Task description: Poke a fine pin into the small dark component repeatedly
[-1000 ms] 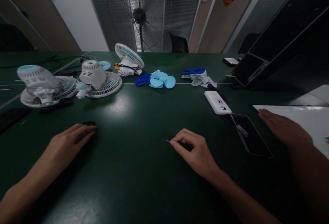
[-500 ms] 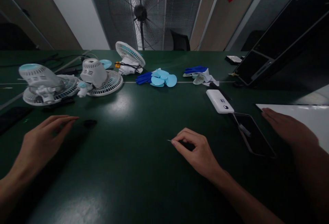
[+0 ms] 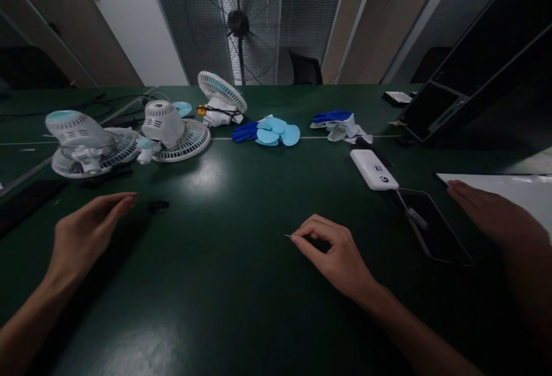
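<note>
With our right hand (image 3: 334, 249), we pinch a thin sliver (image 3: 287, 236) over the tabletop (image 3: 224, 272), its tip pointing left. Our left hand (image 3: 86, 231) is near a dark object (image 3: 158, 206), thumb and fingers close together; we cannot tell whether they grip anything.

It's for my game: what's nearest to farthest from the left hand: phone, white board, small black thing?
1. Small black thing: just right of the left hand.
2. Phone: past the right hand.
3. White board: far right.
</note>
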Demonstrator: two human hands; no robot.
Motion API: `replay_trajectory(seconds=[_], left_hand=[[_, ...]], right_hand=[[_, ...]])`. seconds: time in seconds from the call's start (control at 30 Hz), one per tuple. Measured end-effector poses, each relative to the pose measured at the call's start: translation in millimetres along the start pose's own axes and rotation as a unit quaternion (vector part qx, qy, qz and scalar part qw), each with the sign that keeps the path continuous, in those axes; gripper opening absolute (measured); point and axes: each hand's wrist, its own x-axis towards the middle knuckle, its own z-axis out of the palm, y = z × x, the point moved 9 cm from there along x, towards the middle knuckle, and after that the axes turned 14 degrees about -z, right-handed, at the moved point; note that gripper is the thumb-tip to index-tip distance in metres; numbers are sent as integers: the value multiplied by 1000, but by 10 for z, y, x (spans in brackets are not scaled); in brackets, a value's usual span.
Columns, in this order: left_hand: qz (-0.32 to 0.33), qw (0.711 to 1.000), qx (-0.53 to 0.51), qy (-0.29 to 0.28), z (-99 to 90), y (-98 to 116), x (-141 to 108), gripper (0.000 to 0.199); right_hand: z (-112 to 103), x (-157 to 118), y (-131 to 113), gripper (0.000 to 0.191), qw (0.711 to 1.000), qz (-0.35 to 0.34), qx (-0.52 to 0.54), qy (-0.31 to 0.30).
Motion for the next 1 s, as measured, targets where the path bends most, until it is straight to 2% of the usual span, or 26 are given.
replay_trajectory(seconds=[0.13,0.33,0.43,0.63,0.8,1.0], left_hand=[[-33,999,-20,-25,22,-10,-8,65],[-54,998,10,-34,30,-111,45,60],[-30,999,13,-32,56,-71,47,60],[68,996,33,-55,210,114,56,63],[53,992,83,-80,288,106,73,80],[48,992,79,-90,268,148,25,78]], right_hand=[[-6,4,-8,12,1000,-4,1,1],[-3,-2,-7,12,1000,2,3,-5],[-2,0,-3,11,1000,2,3,-5],[2,7,10,11,1000,6,-3,-4],[-1,10,13,10,1000,0,-12,-2],[11,7,14,10,1000,3,-7,-6]])
